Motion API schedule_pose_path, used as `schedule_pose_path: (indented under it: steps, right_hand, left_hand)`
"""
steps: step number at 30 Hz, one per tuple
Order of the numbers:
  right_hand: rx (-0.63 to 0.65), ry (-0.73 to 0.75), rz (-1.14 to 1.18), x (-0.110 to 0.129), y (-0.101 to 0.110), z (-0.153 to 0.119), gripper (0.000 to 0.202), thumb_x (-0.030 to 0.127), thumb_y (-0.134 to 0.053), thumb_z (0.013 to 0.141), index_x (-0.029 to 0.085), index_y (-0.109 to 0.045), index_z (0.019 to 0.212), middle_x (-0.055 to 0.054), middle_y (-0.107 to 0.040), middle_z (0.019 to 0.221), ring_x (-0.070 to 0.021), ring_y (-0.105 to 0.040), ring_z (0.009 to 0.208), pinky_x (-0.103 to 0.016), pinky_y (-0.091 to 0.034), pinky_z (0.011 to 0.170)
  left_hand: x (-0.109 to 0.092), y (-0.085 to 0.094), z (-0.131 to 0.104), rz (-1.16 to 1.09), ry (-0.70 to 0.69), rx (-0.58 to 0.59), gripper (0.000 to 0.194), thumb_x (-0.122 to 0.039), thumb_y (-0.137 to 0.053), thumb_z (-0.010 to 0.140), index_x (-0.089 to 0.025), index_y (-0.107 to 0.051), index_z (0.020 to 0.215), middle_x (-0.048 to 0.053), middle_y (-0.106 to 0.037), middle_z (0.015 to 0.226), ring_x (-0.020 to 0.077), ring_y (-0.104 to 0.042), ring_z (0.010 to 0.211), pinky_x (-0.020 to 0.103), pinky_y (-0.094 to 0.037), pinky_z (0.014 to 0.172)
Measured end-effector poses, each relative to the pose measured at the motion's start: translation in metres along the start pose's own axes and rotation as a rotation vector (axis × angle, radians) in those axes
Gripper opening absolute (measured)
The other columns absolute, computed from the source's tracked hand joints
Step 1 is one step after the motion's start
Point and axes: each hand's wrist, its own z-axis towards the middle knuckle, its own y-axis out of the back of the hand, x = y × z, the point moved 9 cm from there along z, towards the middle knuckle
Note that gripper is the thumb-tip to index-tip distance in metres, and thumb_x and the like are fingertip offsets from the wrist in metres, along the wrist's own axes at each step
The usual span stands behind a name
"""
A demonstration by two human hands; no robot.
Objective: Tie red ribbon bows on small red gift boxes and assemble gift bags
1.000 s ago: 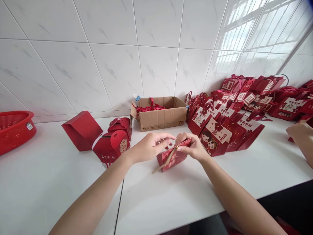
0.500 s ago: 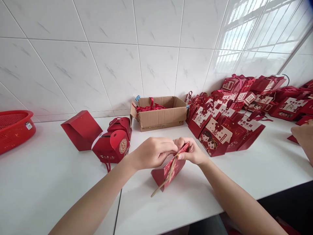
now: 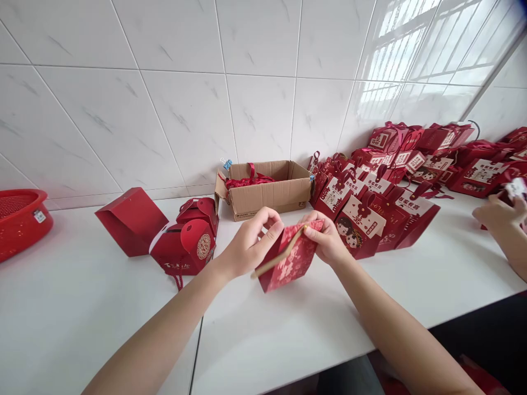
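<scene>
A small red gift box (image 3: 290,258) with a pale pattern is tilted between my hands above the white table. A tan ribbon (image 3: 278,257) runs across its front from a small gold bead near the top edge. My right hand (image 3: 325,237) pinches the upper right corner, thumb on the front beside the bead. At the upper left edge, my left hand (image 3: 253,241) has its fingers curled and its thumb against the box; its fingertips are partly hidden.
A cardboard box (image 3: 269,198) with red ribbons stands by the tiled wall. Several finished-looking red gift boxes (image 3: 362,225) crowd the right. More red boxes (image 3: 183,247) and a red plastic basket (image 3: 24,225) are on the left. Another person's hand (image 3: 504,214) is at far right.
The gift box has been raised and turned so its front faces me more. My left hand has moved left from the top edge. The other person's hand has come further into view.
</scene>
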Motion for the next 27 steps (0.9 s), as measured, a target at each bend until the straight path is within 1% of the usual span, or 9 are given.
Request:
schedule_pose_path:
  steps: [5,8,11,15,18,20,23,25,27]
  right_hand:
    - [-0.25,-0.044,0.052,-0.003,0.021,0.002,0.039,0.039,-0.08,0.064,0.019,-0.046,0.067,0.002,-0.056,0.066,-0.011,-0.055,0.056,-0.024,-0.047,0.053]
    - [-0.309,-0.05,0.045,-0.009,0.027,0.002,0.041,0.04,-0.081,0.063,0.02,-0.046,0.068,0.002,-0.057,0.067,-0.0116,-0.055,0.056,-0.024,-0.047,0.052]
    - [-0.326,-0.039,0.014,-0.011,0.031,0.003,0.039,0.039,-0.081,0.062,0.02,-0.048,0.07,0.002,-0.058,0.068,-0.0125,-0.057,0.058,-0.025,-0.048,0.054]
    - [-0.279,-0.021,-0.067,-0.006,0.023,0.001,0.035,0.038,-0.08,0.064,0.02,-0.052,0.074,0.003,-0.058,0.068,-0.0122,-0.057,0.059,-0.024,-0.047,0.055]
    - [-0.199,0.033,-0.27,0.006,0.004,-0.007,0.032,0.038,-0.079,0.066,0.02,-0.053,0.07,0.003,-0.057,0.061,-0.0114,-0.054,0.054,-0.024,-0.044,0.051]
    - [-0.121,0.115,-0.411,0.015,-0.013,-0.014,0.028,0.036,-0.077,0.068,0.02,-0.055,0.068,0.001,-0.06,0.063,-0.0129,-0.056,0.057,-0.025,-0.044,0.052]
    - [0.003,0.308,-0.514,0.028,-0.039,-0.025,0.022,0.031,-0.075,0.071,0.02,-0.056,0.069,-0.001,-0.061,0.065,-0.0148,-0.057,0.06,-0.029,-0.045,0.057]
    - [0.06,0.422,-0.54,0.034,-0.05,-0.031,0.021,0.029,-0.074,0.072,0.021,-0.055,0.069,-0.001,-0.059,0.064,-0.0149,-0.055,0.059,-0.03,-0.045,0.058]
    - [0.081,0.489,-0.555,0.037,-0.055,-0.034,0.021,0.028,-0.073,0.072,0.021,-0.053,0.069,0.0,-0.056,0.062,-0.0148,-0.053,0.058,-0.031,-0.044,0.057]
  left_hand:
    - [0.023,0.012,-0.002,0.29,0.171,-0.065,0.044,-0.059,-0.061,0.075,-0.022,-0.048,0.095,0.003,-0.057,0.087,0.017,-0.055,0.069,0.025,-0.039,0.053]
    - [0.03,0.009,-0.002,0.351,0.23,0.022,0.037,-0.053,-0.053,0.082,-0.02,-0.046,0.067,-0.003,-0.044,0.059,0.0113,-0.038,0.047,0.024,-0.023,0.043]
    - [0.028,0.012,-0.002,0.297,0.239,0.091,0.041,-0.046,-0.049,0.086,-0.019,-0.047,0.055,-0.004,-0.036,0.05,0.0091,-0.028,0.042,0.024,-0.017,0.041]
    - [0.021,0.041,-0.003,0.221,0.255,-0.039,0.03,-0.046,-0.059,0.081,-0.02,-0.068,0.069,-0.001,-0.054,0.056,0.0107,-0.042,0.047,0.023,-0.028,0.042]
    - [0.005,0.062,-0.004,0.038,0.149,-0.234,0.025,-0.043,-0.065,0.079,-0.019,-0.072,0.08,0.003,-0.067,0.076,0.0162,-0.059,0.071,0.025,-0.046,0.06]
    - [-0.001,0.063,-0.005,-0.134,0.11,-0.287,0.027,-0.042,-0.065,0.08,-0.016,-0.07,0.081,0.005,-0.068,0.084,0.0183,-0.062,0.081,0.028,-0.052,0.069]
    - [-0.001,0.054,-0.005,-0.302,0.126,-0.289,0.028,-0.038,-0.066,0.08,-0.017,-0.061,0.097,0.003,-0.067,0.079,0.0161,-0.065,0.074,0.029,-0.055,0.068]
    - [-0.003,0.051,-0.006,-0.284,0.116,-0.301,0.039,-0.032,-0.068,0.079,-0.022,-0.051,0.112,-0.004,-0.064,0.068,0.013,-0.063,0.063,0.027,-0.055,0.063]
    - [-0.005,0.047,-0.006,-0.177,0.083,-0.257,0.036,-0.029,-0.066,0.08,-0.023,-0.052,0.113,-0.006,-0.061,0.062,0.0116,-0.062,0.059,0.024,-0.053,0.06]
